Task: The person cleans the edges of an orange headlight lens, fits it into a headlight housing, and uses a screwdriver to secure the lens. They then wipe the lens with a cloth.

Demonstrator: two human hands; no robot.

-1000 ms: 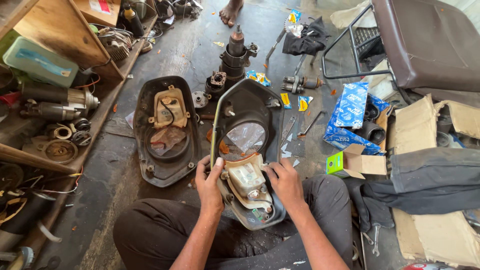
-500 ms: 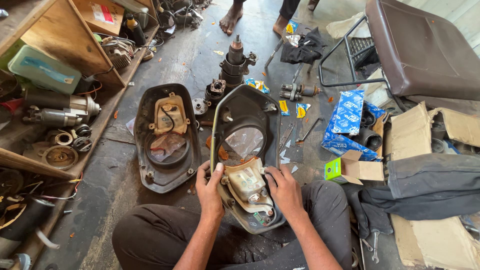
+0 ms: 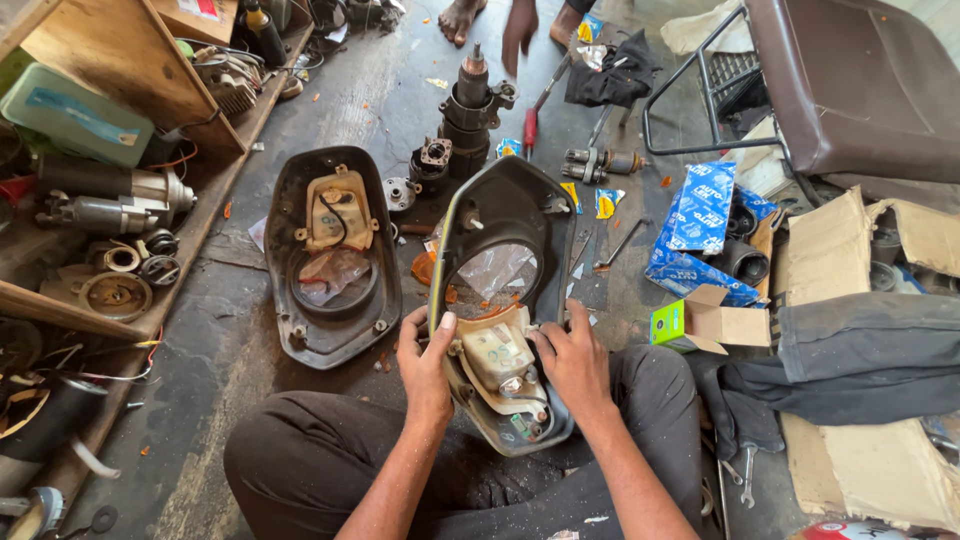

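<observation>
A dark oval lamp housing (image 3: 505,215) stands tilted against my lap, its inside facing me, with clear plastic in its round opening. My left hand (image 3: 428,362) grips its left edge, thumb on the rim. My right hand (image 3: 572,358) holds the right side, fingers beside a cream plastic unit (image 3: 493,352) fixed in the lower half of the housing. A second, matching housing (image 3: 333,255) lies flat on the floor to the left, with its own cream unit and wiring inside.
Starter motor parts (image 3: 467,105) stand on the floor ahead. Blue cartons (image 3: 698,225) and a small green-and-white box (image 3: 700,322) lie right. A chair (image 3: 840,85) and cardboard (image 3: 850,250) fill the right side. Wooden shelves (image 3: 110,180) with motor parts line the left. Another person's bare feet and hand (image 3: 518,25) are at the top.
The view has shifted slightly. My hands stay on the housing; my right hand has slid a little toward the cream unit.
</observation>
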